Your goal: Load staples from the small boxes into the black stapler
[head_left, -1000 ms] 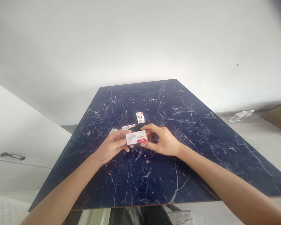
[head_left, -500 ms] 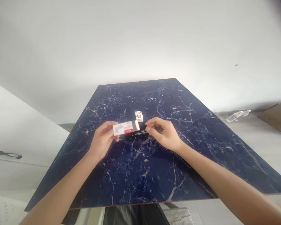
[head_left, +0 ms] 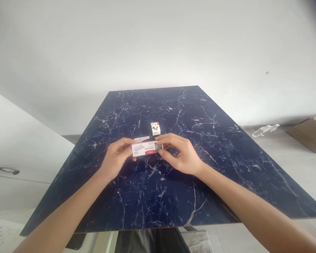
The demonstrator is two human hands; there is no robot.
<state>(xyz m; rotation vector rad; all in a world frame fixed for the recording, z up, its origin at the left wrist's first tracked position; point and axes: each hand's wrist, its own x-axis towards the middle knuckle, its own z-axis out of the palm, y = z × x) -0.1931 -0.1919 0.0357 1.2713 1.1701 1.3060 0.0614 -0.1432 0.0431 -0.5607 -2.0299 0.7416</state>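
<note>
A long white and red printed box is held level above the dark blue marbled table. My left hand pinches its left end between thumb and fingers. At its right end my right hand has thumb and fingers closed on a greyish part that sticks out. Just behind the box, a dark object with a white label is partly hidden. A small white box with a black picture stands beyond my hands.
Right of the table, a clear plastic bottle and a brown cardboard box lie on the floor. A white cabinet with a dark handle is at the left. A pale wall rises behind the table.
My right hand has moved left and taken hold of the long box's right end. The long box has come slightly right and lower. The white label behind it now shows.
</note>
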